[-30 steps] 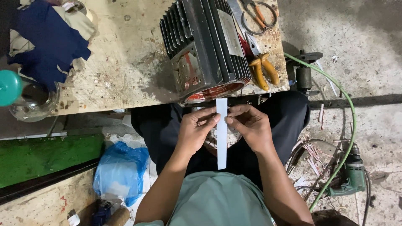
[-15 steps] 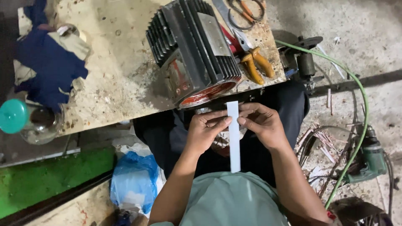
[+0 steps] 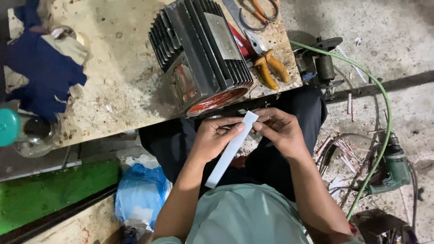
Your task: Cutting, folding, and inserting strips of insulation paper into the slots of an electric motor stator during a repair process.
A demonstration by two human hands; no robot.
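Note:
A long white paper strip (image 3: pixel 229 151) is held over my lap, slanting from upper right to lower left. My left hand (image 3: pixel 213 138) pinches it near its upper part with thumb and fingers. My right hand (image 3: pixel 279 130) grips the top end of the same strip. Just beyond my hands, a black finned electric motor housing (image 3: pixel 201 52) with a red open end lies on the worn workbench (image 3: pixel 117 86).
Yellow-handled pliers (image 3: pixel 270 68), scissors (image 3: pixel 257 9) and a metal blade lie by the motor. A blue cloth (image 3: pixel 43 68) and a glass jar (image 3: pixel 36 133) sit at the bench's left. A green power drill (image 3: pixel 391 167) with green cable, wire scraps and a blue plastic bag (image 3: pixel 140 194) are on the floor.
The strip has tilted from upright to slanted, its lower end swinging left. The view has shifted, so hands and motor sit further right in the frame.

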